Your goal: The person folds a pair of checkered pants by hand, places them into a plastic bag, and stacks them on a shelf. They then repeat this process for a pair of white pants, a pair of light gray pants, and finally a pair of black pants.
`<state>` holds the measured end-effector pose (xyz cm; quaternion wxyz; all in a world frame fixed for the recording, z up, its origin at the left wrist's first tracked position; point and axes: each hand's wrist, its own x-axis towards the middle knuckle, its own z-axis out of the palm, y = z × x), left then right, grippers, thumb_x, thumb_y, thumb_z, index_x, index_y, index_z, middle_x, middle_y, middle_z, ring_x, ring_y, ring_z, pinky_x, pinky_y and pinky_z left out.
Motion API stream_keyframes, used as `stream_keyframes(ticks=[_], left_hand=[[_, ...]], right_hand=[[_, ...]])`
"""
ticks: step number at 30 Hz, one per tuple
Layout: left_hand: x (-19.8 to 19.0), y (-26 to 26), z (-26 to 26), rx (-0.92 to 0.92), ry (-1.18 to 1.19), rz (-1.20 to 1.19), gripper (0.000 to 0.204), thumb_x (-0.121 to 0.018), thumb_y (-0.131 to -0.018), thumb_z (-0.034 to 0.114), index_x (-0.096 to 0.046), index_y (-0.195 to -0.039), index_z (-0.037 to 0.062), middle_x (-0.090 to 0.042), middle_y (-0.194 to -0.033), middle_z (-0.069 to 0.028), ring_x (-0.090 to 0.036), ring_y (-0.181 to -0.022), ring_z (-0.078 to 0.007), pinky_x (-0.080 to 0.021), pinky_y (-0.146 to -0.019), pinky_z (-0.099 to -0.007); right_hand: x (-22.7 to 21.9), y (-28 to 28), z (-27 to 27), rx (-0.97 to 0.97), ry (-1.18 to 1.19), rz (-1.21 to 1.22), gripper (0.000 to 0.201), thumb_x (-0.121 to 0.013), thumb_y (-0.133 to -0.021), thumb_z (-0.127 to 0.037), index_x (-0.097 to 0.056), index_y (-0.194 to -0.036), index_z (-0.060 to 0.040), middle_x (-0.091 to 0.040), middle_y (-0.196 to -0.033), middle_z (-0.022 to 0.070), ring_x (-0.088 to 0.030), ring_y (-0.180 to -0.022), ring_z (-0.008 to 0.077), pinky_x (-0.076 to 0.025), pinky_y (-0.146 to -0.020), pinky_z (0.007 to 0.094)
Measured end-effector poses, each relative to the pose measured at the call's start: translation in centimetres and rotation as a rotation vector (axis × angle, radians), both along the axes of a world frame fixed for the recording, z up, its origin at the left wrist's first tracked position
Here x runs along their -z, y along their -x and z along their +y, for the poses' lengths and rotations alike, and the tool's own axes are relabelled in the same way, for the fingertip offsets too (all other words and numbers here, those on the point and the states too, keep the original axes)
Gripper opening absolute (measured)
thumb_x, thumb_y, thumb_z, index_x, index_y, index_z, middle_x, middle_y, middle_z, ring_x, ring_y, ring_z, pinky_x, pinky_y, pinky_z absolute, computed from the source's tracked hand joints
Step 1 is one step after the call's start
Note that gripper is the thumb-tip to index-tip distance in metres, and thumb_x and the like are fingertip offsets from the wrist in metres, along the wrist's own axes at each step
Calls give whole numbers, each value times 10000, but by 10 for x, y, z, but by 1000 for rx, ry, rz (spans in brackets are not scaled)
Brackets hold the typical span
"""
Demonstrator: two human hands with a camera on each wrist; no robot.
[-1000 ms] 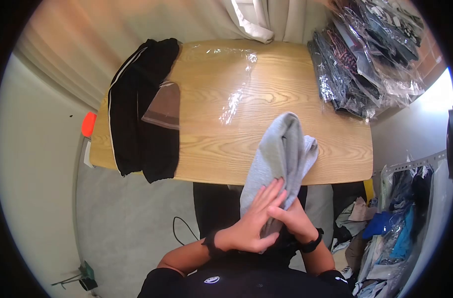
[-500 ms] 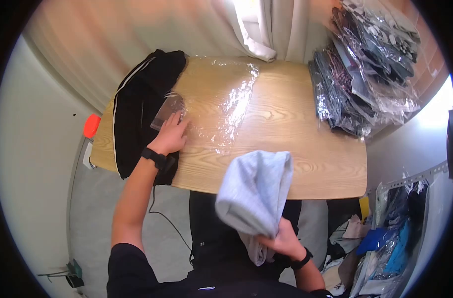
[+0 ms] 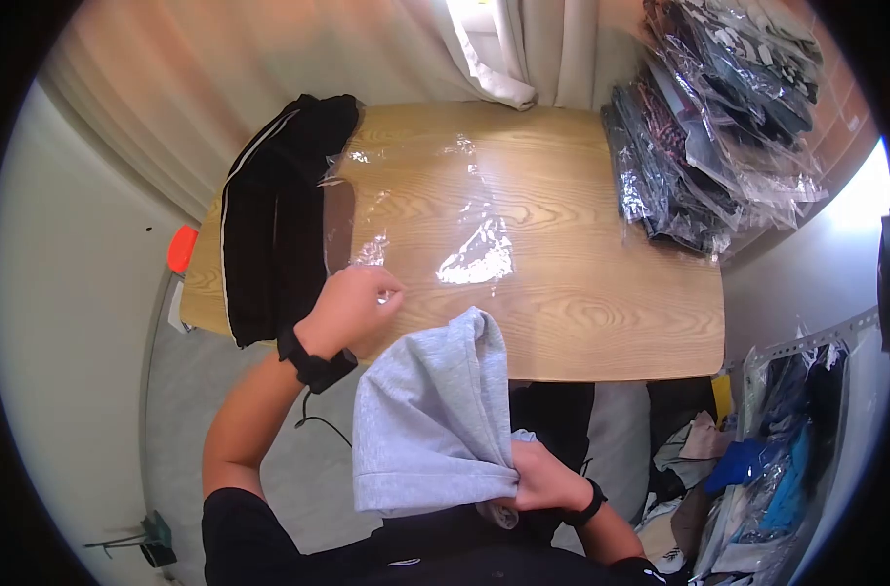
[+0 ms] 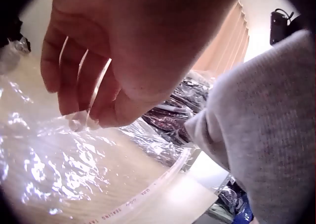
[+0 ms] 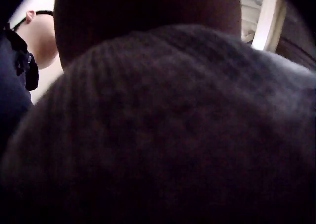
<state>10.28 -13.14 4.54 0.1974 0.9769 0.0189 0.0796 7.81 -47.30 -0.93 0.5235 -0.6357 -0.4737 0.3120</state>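
Note:
My left hand (image 3: 352,308) pinches the near edge of a clear plastic bag (image 3: 479,256) lying on the table; in the left wrist view the thumb and fingertips of that hand (image 4: 98,85) meet on the film (image 4: 64,164), which has red print along a strip. In front of the table's edge, my right hand (image 3: 550,477) grips a folded light grey garment (image 3: 420,420) at its lower right. Grey ribbed cloth (image 5: 148,135) fills most of the right wrist view and hides the fingers.
Black trousers with a white side stripe (image 3: 269,234) lie at the left of the wooden table (image 3: 601,322). Bagged garments (image 3: 699,166) are piled at the back right. Below right, a shelf holds more clothes (image 3: 757,479). An orange-red object (image 3: 182,248) shows at the left edge.
From beside the grey garment, my left hand went to the bag at the left, and its near edge has now come toward me. The garment has swung left in my right hand.

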Motion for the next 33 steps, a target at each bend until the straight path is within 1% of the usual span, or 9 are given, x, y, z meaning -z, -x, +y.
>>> stream_keyframes(ticks=[3,6,18,21,24,27,30,31,33], left_hand=[[-27,6,-26,55,79,114,140,-672,-826,153,-724,-888,39,-683,-788,-127,-658,-707,-295,-521,-655,-354],[-31,11,-30,172,148,-6,138,-682,-838,134,-719,-927,34,-675,-789,-149,-654,-687,-282,-514,-645,-341],[-84,39,-78,376,-270,-179,432,-630,-751,-4,-654,-1176,77,-568,-800,-72,-605,-697,-233,-501,-622,-326],[-91,46,-93,401,-221,-131,473,-616,-740,-17,-639,-1201,86,-565,-838,-62,-602,-721,-225,-497,-631,-324],[-93,46,-113,454,-205,-123,456,-647,-745,28,-631,-1198,67,-533,-828,-65,-589,-710,-220,-490,-639,-329],[-84,36,-123,463,-189,-145,433,-693,-769,99,-620,-1193,43,-541,-836,-77,-588,-727,-235,-484,-650,-341],[-77,27,-121,297,-75,-275,375,-685,-815,111,-617,-1175,37,-572,-871,-91,-598,-748,-253,-487,-661,-353],[-74,31,-115,249,-47,-317,342,-679,-844,131,-608,-1163,31,-598,-908,-103,-611,-782,-265,-491,-679,-356],[-60,49,-100,143,38,-140,346,-680,-833,114,-602,-1162,34,-603,-910,-102,-616,-791,-267,-493,-688,-354]], right_hand=[[-4,-2,6,9,-6,9,537,-762,-688,-158,-591,-1182,-37,-654,-1029,182,-643,-920,370,-519,-775,386],[-8,-5,9,56,76,29,543,-765,-689,-182,-590,-1185,-46,-661,-1025,185,-650,-921,372,-524,-769,394],[-42,-22,20,449,293,-154,563,-755,-697,-286,-558,-1142,-4,-662,-970,234,-643,-872,422,-527,-755,466],[-53,-30,30,517,455,-262,559,-724,-718,-259,-511,-1153,19,-658,-932,257,-637,-827,443,-517,-729,505],[-57,-47,48,562,264,-363,585,-717,-729,-252,-493,-1191,29,-657,-886,260,-630,-803,453,-516,-731,517],[-57,-80,65,483,280,-323,679,-713,-770,-273,-432,-1289,63,-627,-1066,292,-618,-954,460,-511,-818,496],[-54,-80,64,692,134,-426,735,-698,-816,-319,-393,-1355,76,-495,-1307,319,-527,-1180,449,-460,-950,467],[-47,-76,55,691,192,-569,797,-715,-820,-337,-350,-1395,78,-350,-1443,322,-400,-1317,449,-388,-1043,440],[-35,-62,30,704,122,-518,741,-738,-801,-270,-384,-1361,63,-401,-1389,309,-421,-1291,432,-377,-1051,431]])
